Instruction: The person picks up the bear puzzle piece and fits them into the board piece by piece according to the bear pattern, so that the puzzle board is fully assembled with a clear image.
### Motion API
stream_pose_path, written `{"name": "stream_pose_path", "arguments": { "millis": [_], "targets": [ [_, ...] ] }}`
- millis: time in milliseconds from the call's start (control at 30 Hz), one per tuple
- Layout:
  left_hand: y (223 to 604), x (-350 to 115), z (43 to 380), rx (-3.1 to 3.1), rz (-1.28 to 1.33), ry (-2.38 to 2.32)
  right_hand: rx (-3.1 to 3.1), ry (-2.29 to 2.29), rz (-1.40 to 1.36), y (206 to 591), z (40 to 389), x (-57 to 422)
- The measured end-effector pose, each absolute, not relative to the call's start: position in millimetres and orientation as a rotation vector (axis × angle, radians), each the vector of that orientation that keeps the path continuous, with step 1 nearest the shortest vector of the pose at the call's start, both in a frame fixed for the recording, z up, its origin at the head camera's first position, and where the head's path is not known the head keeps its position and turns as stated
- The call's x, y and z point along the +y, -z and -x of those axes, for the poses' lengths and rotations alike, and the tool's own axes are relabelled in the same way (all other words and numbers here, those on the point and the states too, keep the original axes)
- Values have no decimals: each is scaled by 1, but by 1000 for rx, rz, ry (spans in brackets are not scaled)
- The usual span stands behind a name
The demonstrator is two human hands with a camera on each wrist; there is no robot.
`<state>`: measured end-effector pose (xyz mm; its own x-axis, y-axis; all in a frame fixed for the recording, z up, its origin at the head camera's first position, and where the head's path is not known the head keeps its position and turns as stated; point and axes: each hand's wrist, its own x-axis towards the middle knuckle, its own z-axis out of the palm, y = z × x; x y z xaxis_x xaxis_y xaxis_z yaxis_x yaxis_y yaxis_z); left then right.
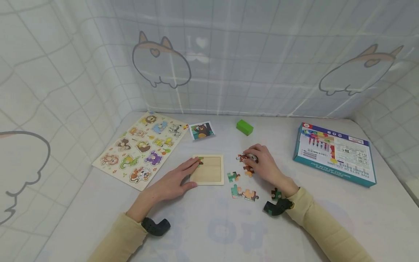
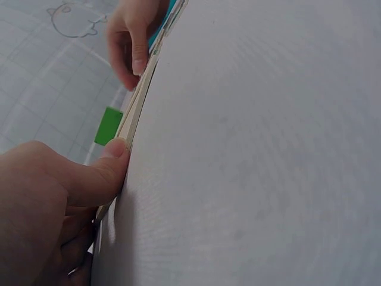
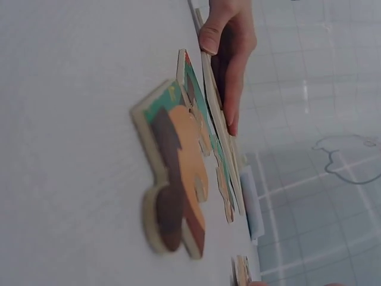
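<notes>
Left hand point(image 1: 175, 179) lies straight-fingered on the square pale-wood tray point(image 1: 212, 172); right hand point(image 1: 264, 165), grip unclear, touches brown wooden jigsaw pieces point(image 1: 248, 170) farther right.

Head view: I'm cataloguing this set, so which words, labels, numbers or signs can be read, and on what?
"FIVE SETS OF COLUMN BEADED BOXES": side of the box, upside down.
"I", with a heart sign: back wall, pale.
The box's other small print and logos: too small to read.
Markings on the table: too faint to read.
</notes>
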<state>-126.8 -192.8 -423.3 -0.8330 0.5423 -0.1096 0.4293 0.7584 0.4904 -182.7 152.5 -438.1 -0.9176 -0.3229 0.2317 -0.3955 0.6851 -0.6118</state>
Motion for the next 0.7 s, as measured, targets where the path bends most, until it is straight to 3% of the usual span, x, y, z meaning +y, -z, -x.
{"name": "stream_pose_path", "arguments": {
  "millis": [700],
  "targets": [
    [425,-194,127,2709,-757,-680,-2711,-1087,-618,444,186,154]
  ]
}}
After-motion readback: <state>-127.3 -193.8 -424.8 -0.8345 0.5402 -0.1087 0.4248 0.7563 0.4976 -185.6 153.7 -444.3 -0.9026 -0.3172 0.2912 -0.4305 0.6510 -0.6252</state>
